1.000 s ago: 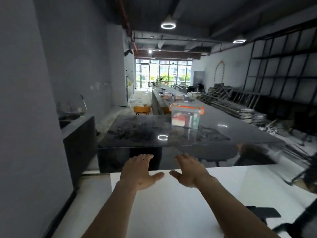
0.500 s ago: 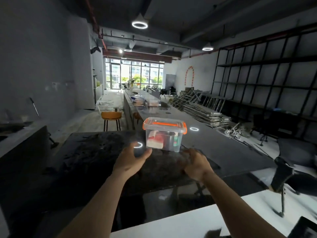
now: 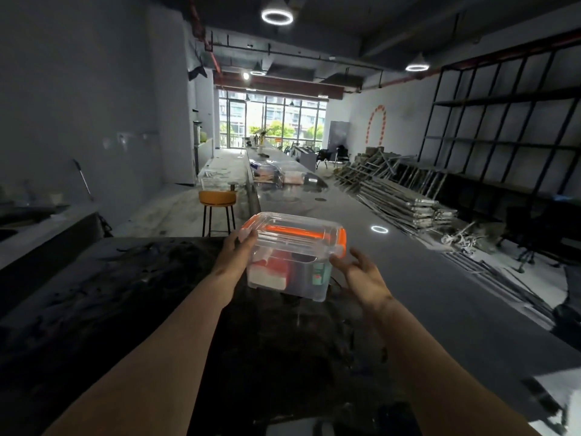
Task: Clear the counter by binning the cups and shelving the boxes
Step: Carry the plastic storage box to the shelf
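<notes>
From the head camera, both bare forearms reached forward over a dark, glossy tabletop (image 3: 440, 278) that ran away toward the bright windows at the far end of the room. Between the two hands stood a clear plastic box (image 3: 292, 262) with an orange handle on its lid and orange latches at its ends; its far edge looked tipped up, though whether its base had fully left the tabletop could not be told.

The left hand (image 3: 237, 250) was pressed against the box's left end, fingers curled around the upper corner by the orange latch, thumb on the near face. The right hand (image 3: 361, 272) was at the box's right end, just below the other latch; its fingers were spread and slightly curved, fingertips at or just touching the wall, not visibly clamped on it. Inside the box, nearest the left hand, lay a white and red packet; toward the right hand a small green-labelled bottle stood against the wall.

Beyond the left hand, off the tabletop's left edge, an orange stool (image 3: 217, 199) stood on the pale floor. Further out past both hands, more clear containers (image 3: 276, 174) sat on the same long surface, blurred. Well to the right of the right hand, a heap of metal frames (image 3: 402, 196) lay on the floor before tall, dark shelving (image 3: 503, 127) on the wall.
</notes>
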Available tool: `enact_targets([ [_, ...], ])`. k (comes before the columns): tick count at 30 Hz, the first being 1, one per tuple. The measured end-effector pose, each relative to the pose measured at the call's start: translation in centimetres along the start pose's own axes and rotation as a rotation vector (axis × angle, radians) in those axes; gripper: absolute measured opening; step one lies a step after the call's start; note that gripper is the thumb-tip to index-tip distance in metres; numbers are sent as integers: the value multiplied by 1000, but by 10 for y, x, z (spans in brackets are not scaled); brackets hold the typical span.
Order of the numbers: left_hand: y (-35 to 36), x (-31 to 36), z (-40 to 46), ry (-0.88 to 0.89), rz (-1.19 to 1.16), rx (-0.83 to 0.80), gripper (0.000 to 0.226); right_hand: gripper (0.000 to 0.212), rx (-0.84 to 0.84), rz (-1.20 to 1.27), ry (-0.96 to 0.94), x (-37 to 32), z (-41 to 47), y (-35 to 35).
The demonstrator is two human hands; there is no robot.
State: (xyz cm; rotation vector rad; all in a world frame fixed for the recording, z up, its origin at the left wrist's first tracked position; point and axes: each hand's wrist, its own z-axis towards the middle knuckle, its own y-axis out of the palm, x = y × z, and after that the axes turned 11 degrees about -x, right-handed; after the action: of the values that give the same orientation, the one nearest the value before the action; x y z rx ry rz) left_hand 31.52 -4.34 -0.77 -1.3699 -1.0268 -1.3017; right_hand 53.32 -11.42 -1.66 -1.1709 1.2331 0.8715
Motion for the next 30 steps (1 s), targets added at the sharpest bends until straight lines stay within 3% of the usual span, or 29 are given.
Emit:
enact_targets([
  [3,3,-3,11,-24,-86,-18,58,25,-85,129,-50,2,13,-2],
  [4,3,-5,13,-33,-108,-9,60,22,-95,165,-60,3,19,-1],
  [9,-4,-10,7,-77,-146,75,70,36,-23,211,-73,3,25,3],
  [13,-11,-8,-13,-93,-128,105,54,77,48,129,-50,4,23,5],
  [17,-20,0,-41,-55,-164,137,40,61,34,113,-70,-5,9,14],
  [21,-41,20,-74,11,-179,180,34,67,6,116,-103,-25,-9,28],
  [26,-80,46,-129,74,-166,306,28,37,-62,112,-207,-58,-41,65],
  [30,-131,51,-189,93,-180,414,29,67,-169,135,-242,-78,-79,120],
])
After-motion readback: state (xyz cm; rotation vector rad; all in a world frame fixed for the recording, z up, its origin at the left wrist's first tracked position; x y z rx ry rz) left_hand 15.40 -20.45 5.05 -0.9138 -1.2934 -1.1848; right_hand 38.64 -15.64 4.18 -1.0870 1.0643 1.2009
